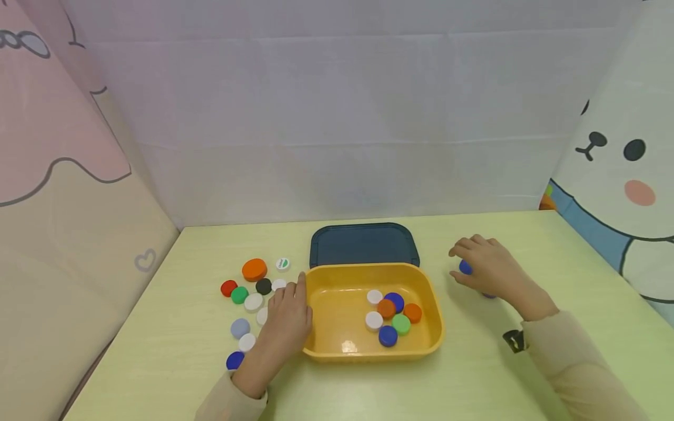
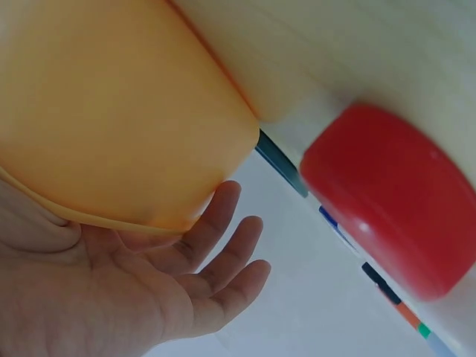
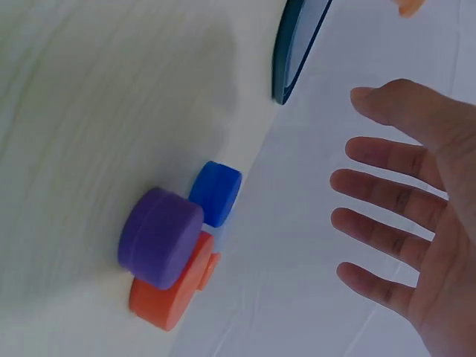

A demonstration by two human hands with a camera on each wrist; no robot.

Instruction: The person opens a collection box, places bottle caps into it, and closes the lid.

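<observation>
My left hand rests at the left rim of a yellow tray, its fingers loosely extended in the left wrist view. Inside the tray, toward its right half, lie several bottle caps, among them a light green cap and a dark blue cap. Over on the right, my right hand hovers with spread fingers and nothing between them. Close by it are a blue cap, a purple cap and an orange cap; the hand partly covers this group in the head view.
Left of the tray, several loose caps are scattered, including an orange cap, a red cap and a black cap. A dark tray lies directly behind the yellow one. White cloth hangs along the table's back edge.
</observation>
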